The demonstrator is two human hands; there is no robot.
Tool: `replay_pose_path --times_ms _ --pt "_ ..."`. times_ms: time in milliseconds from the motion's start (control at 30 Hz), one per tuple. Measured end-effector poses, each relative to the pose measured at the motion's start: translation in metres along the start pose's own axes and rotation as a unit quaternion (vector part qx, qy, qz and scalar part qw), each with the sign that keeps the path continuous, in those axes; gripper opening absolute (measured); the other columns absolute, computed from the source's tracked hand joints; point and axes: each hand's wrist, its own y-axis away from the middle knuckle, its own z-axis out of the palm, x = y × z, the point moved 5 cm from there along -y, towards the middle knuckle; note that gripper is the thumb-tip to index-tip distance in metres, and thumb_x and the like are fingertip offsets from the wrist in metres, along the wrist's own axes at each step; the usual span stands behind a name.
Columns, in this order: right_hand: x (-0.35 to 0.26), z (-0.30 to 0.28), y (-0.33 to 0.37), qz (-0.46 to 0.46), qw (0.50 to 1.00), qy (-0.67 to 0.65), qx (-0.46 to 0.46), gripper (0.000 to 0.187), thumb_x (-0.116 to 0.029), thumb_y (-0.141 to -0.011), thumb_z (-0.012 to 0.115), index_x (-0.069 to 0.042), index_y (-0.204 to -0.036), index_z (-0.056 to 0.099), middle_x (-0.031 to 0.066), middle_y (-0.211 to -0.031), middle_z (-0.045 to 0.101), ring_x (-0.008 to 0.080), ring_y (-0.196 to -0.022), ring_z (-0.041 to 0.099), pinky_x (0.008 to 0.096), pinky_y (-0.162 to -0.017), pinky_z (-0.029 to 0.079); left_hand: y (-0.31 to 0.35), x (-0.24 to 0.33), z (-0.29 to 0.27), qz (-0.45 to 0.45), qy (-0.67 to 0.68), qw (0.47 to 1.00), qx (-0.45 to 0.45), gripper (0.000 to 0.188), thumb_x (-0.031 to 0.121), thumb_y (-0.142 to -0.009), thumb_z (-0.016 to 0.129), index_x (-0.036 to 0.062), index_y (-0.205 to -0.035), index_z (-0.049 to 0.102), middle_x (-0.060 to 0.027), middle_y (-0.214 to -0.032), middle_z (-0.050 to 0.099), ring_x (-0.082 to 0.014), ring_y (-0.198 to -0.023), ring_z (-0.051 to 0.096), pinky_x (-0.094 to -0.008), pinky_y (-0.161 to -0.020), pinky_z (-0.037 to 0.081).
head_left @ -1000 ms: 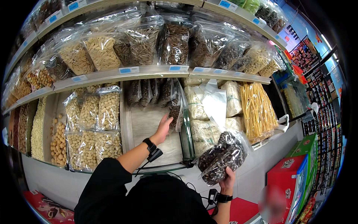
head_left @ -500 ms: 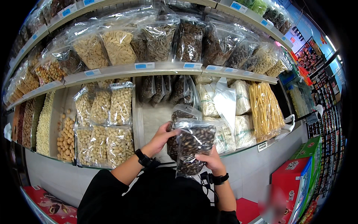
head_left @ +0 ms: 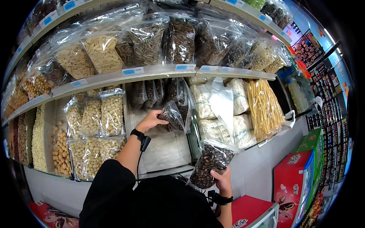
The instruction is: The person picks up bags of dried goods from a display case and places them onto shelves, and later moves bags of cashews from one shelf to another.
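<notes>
In my right hand (head_left: 222, 179) is a clear plastic bag of dark seeds (head_left: 211, 162), gripped at its lower right side and tilted in front of the bin's front edge. Farther in, my left hand (head_left: 152, 120) closes its thumb and fingers on the side of a second bag of dark seeds (head_left: 173, 117), which is at the back of the bin. More bags of dark seeds (head_left: 151, 93) stand along that bin's back wall. Bare pale bottom shows in the bin (head_left: 165, 150) below my left hand.
To the left lie bags of pale nuts (head_left: 91, 114) and loose round nuts (head_left: 62, 152). White wrapped bundles (head_left: 218, 129) and yellow dried sticks (head_left: 263, 108) lie to the right. A shelf edge (head_left: 163, 70) with bagged goods overhangs the bins. Red boxes (head_left: 292, 182) stand at lower right.
My hands have moved apart. The left carried one seed bag forward into the bin's back; the right moved its bag right and slightly down. The view has shifted a little.
</notes>
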Motion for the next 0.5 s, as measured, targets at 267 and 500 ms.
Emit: replay_pose_path --times_ms 267,500 --pt "0.020 -0.018 0.018 0.009 0.998 -0.010 0.058 0.043 0.001 -0.070 0.075 0.003 -0.109 0.056 0.0079 -0.094 0.066 0.0146 -0.080 0.063 0.0260 -0.069 0.051 -0.007 -0.039 0.045 -0.151 0.346 0.914 0.147 0.069 0.051 -0.092 0.048 0.0044 -0.140 0.035 -0.0103 -0.136 0.045 -0.0226 -0.126 0.042 -0.0310 -0.105 0.031" --pt "0.027 -0.009 0.011 0.031 0.998 0.027 0.051 0.040 -0.002 -0.071 0.075 0.003 -0.107 0.058 0.0077 -0.097 0.066 0.0144 -0.084 0.063 0.0279 -0.076 0.050 -0.059 -0.097 0.059 0.000 0.192 0.961 0.200 0.053 0.039 -0.097 0.048 0.0009 -0.133 0.042 -0.0035 -0.122 0.053 -0.0109 -0.108 0.047 -0.0243 -0.093 0.036"
